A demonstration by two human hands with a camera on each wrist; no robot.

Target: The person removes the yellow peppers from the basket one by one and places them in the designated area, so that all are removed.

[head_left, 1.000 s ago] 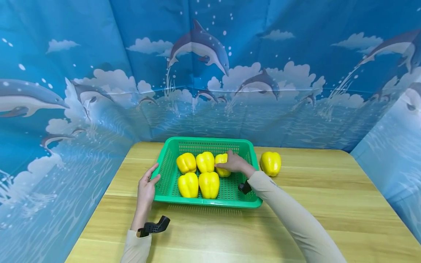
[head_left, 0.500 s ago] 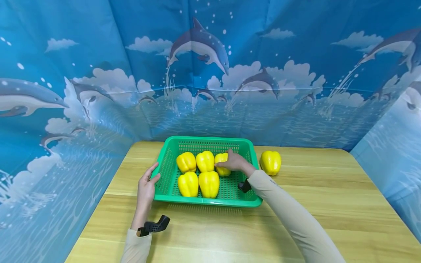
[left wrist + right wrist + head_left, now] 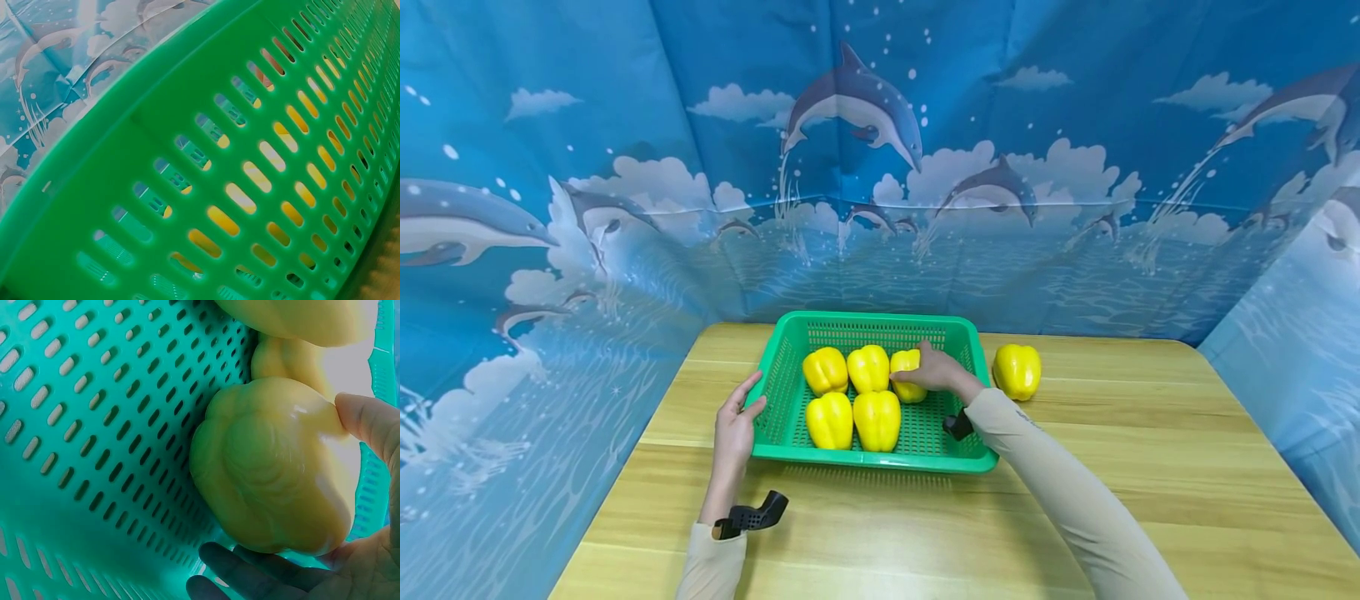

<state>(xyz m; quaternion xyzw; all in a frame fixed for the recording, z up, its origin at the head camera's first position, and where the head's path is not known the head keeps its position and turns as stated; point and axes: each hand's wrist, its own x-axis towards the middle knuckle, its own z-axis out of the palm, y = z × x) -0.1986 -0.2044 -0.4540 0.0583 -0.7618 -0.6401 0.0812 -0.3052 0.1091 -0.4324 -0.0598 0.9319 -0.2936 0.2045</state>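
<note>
A green plastic basket [image 3: 880, 463] holds several yellow bell peppers, with a front pair [image 3: 877, 421] below a back row. At the basket's left rim is my left hand [image 3: 733, 429], its thumb and fingers holding the edge. The left wrist view shows only the slotted basket wall [image 3: 206, 181], with yellow showing through. My right hand [image 3: 934, 371] reaches inside and grips the rightmost back bell pepper [image 3: 904, 362]. In the right wrist view, the thumb is on one side of this bell pepper [image 3: 269, 469] and the fingers curl around the other.
One more yellow bell pepper [image 3: 1017, 372] lies on the wooden table [image 3: 1112, 433], just right of the basket. Behind the table hangs a blue curtain [image 3: 880, 267] printed with dolphins.
</note>
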